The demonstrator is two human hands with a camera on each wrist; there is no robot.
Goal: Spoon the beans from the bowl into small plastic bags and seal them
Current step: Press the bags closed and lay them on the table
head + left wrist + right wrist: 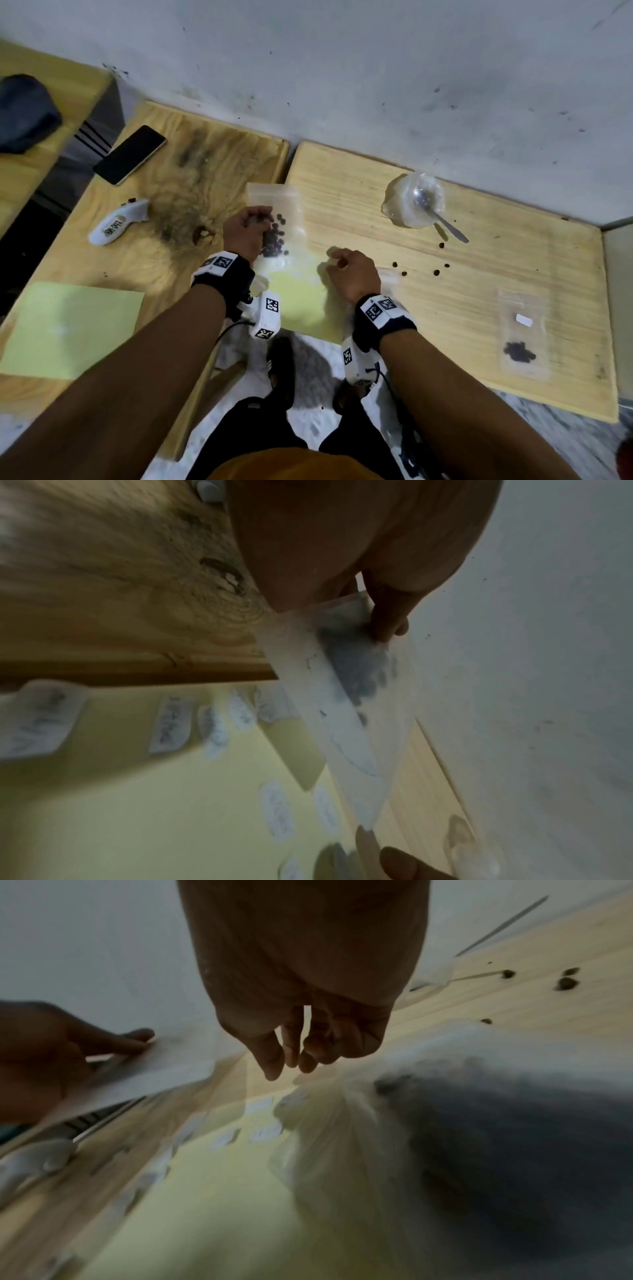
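Observation:
My left hand [263, 219] pinches a small clear plastic bag [291, 205] by its side, lifted over the seam between two wooden tables. Dark beans [274, 240] sit inside it beside my fingers. In the left wrist view the thumb [387, 615] presses the bag [308, 685] against the fingers. My right hand [337, 262] hovers close to the bag's lower corner with fingers loosely curled [291, 1064], and nothing shows between them. The clear bowl [397, 192] stands at the back right, and the spoon [445, 224] leans in it.
Loose beans [436, 272] lie scattered on the right table. Another bag holding beans [522, 329] lies flat at the right. A yellow sheet [298, 301] with white labels lies under my hands, a second one [68, 329] at the left. A phone [130, 154] and a white device [116, 222] rest on the left table.

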